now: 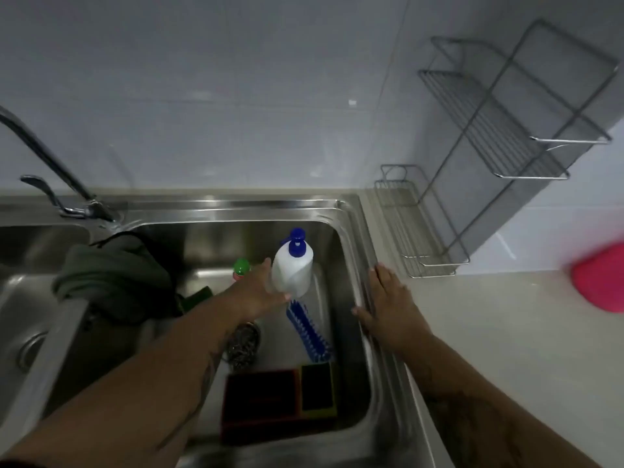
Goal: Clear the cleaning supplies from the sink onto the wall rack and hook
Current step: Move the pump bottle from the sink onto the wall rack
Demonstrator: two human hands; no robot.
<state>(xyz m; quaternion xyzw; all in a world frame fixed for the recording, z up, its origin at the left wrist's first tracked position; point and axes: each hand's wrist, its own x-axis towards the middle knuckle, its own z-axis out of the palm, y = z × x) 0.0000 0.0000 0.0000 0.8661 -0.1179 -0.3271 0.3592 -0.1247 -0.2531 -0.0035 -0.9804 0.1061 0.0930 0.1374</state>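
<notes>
A white pump bottle with a blue cap (293,268) stands in the steel sink (351,251). My left hand (260,292) is wrapped around its left side and base. My right hand (388,302) lies flat and open on the sink's right rim. Also in the basin are a blue brush (309,332), a steel scourer (243,346), a red sponge (260,396), a yellow-edged dark sponge (317,390) and a small green-capped bottle (241,267). A grey-green cloth (114,275) hangs over the divider. The wire wall rack (499,130) is at the upper right.
A faucet (50,170) rises at the back left over a second basin (20,315). A smaller wire rack (412,228) stands on the pale counter (506,332) beside the sink. A pink object (601,278) lies at the right edge.
</notes>
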